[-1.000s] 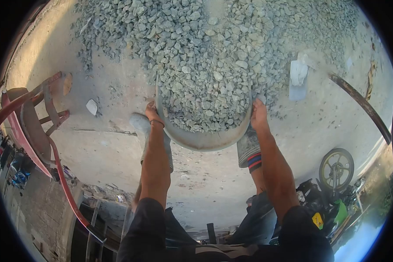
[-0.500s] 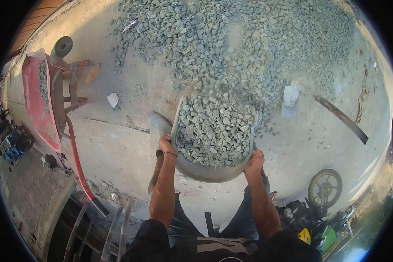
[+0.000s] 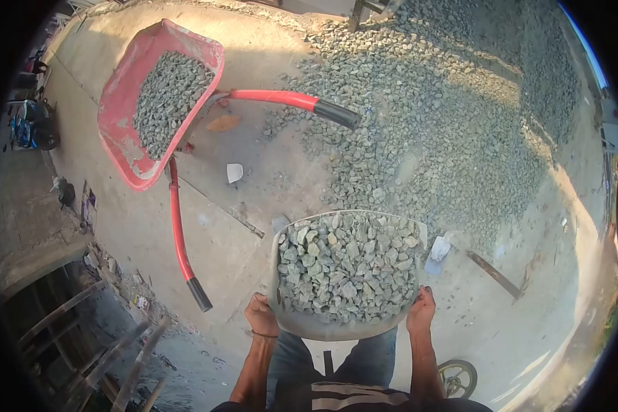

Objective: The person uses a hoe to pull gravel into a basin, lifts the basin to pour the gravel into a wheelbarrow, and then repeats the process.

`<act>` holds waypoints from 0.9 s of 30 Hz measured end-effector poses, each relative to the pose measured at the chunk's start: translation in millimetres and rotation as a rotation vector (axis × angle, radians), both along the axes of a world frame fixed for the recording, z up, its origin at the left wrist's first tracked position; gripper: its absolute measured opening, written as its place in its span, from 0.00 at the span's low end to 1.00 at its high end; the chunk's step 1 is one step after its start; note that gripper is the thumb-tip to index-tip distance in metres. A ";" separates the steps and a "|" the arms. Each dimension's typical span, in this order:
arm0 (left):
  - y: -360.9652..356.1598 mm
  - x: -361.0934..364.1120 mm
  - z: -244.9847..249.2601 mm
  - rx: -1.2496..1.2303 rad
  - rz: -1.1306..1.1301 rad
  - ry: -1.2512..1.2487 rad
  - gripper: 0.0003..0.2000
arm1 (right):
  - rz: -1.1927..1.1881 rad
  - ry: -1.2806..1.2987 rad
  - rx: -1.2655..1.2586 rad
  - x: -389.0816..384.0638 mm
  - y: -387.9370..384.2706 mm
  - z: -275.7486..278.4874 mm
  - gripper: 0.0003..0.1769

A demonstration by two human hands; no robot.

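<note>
A grey scoop-shaped pan (image 3: 343,332), heaped with crushed stone (image 3: 350,268), is held up in front of my body over my thighs. My left hand (image 3: 261,315) is closed on its left rim, and my right hand (image 3: 421,310) grips the right rim. The fingertips are partly hidden by the pan's sides. Ahead and to the left stands a red wheelbarrow (image 3: 113,123), its tray partly filled with similar stone (image 3: 168,99). One of its black-gripped handles (image 3: 281,97) reaches over the edge of the gravel pile (image 3: 439,151).
A white piece (image 3: 235,172) lies on the concrete near the wheelbarrow. Right of the pan are a pale flat object (image 3: 438,253) and a dark strip (image 3: 493,273). A spoked wheel (image 3: 458,378) shows at lower right. Wooden poles (image 3: 127,367) stand at lower left.
The pan of stone has risen from near the ground toward my body, both hands still on it. My view has turned left, bringing the wheelbarrow's tray and both handles fully into sight.
</note>
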State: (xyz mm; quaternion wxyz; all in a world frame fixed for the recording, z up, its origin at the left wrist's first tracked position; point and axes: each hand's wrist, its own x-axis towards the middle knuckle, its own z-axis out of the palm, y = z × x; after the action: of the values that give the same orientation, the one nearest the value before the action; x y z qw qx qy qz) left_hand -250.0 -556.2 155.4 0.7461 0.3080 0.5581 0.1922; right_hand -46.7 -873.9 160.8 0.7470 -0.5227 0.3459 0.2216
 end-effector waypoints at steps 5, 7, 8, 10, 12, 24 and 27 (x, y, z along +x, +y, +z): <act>91.3 -0.7 95.2 -0.026 0.270 -0.121 0.06 | 0.245 -0.130 -0.091 54.1 149.9 79.5 0.10; 137.0 -4.5 105.6 -0.054 0.373 -0.161 0.07 | 0.340 -0.171 -0.124 70.6 216.4 104.4 0.11; 163.8 -7.6 106.5 -0.045 0.455 -0.133 0.05 | 0.418 -0.158 -0.119 79.2 254.9 114.6 0.12; 226.4 -15.9 106.1 0.054 0.413 -0.059 0.07 | 0.605 -0.153 -0.143 97.4 334.7 127.6 0.12; 308.9 -12.8 115.7 0.114 0.137 0.119 0.12 | 0.846 -0.213 -0.281 123.8 420.5 124.6 0.15; 590.5 -26.0 -30.9 -0.094 -0.039 0.144 0.20 | 1.574 -0.670 -1.011 202.3 769.1 59.3 0.21; 580.6 -20.9 -37.9 -0.192 0.206 -0.136 0.17 | 1.642 -0.678 -1.071 217.7 773.5 52.7 0.22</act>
State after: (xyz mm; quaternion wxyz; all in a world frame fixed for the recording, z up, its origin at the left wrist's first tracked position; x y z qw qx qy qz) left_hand -270.8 24.4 117.5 0.7845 0.1628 0.5508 0.2340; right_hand 171.1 -100.4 213.5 0.0939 -0.8960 -0.2921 0.3211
